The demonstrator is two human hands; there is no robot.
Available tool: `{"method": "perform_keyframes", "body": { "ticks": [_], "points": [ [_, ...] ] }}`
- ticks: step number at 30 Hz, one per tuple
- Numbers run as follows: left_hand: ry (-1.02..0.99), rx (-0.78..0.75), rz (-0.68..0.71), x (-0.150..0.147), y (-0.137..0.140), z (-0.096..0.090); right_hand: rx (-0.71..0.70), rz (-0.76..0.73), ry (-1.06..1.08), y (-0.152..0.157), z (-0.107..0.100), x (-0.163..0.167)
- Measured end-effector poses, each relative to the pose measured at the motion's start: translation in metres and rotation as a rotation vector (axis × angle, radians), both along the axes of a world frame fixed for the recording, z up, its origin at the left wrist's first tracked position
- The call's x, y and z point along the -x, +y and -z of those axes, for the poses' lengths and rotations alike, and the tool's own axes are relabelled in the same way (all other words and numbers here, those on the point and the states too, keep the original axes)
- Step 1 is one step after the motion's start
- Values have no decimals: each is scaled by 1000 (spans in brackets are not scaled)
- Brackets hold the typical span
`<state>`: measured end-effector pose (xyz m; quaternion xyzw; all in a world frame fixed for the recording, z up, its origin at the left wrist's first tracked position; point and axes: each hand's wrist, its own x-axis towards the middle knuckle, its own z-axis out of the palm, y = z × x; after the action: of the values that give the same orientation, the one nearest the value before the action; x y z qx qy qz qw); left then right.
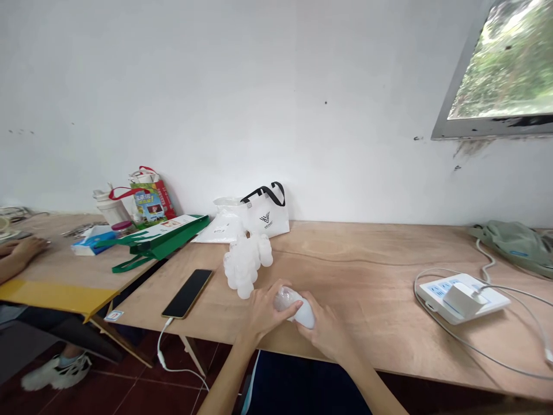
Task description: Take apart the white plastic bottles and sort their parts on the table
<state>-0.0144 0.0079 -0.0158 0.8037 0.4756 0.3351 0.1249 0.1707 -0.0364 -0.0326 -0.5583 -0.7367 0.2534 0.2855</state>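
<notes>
Just above the table's front edge, a small white plastic container with a clear, shiny end (306, 314) lies tilted between my two hands. My left hand (268, 311) has its fingers wrapped round the clear end, and its thumb lies across the middle. Closed on the white end is my right hand (323, 329), its fingers partly hidden by the container and the hand itself. Beyond my left hand, a tight group of several similar translucent white containers (244, 262) stands on the wooden table (363, 288).
A phone (188, 294) on a charging cable lies left. Behind stand a white bag with black handles (268, 216) and a green bag (173, 239). A power strip (440, 294) with a charger and loose cables lies right. Another person's hand (28, 249) rests far left.
</notes>
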Motion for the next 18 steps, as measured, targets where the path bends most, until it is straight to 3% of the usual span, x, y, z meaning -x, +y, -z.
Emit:
{"method": "perform_keyframes", "body": {
  "ticks": [8,18],
  "points": [
    [56,-21,-10,2,1,9,44,3,-3,2,2,-2],
    [46,-185,100,9,5,15,56,-53,-52,2,-1,-8]
  ]
}}
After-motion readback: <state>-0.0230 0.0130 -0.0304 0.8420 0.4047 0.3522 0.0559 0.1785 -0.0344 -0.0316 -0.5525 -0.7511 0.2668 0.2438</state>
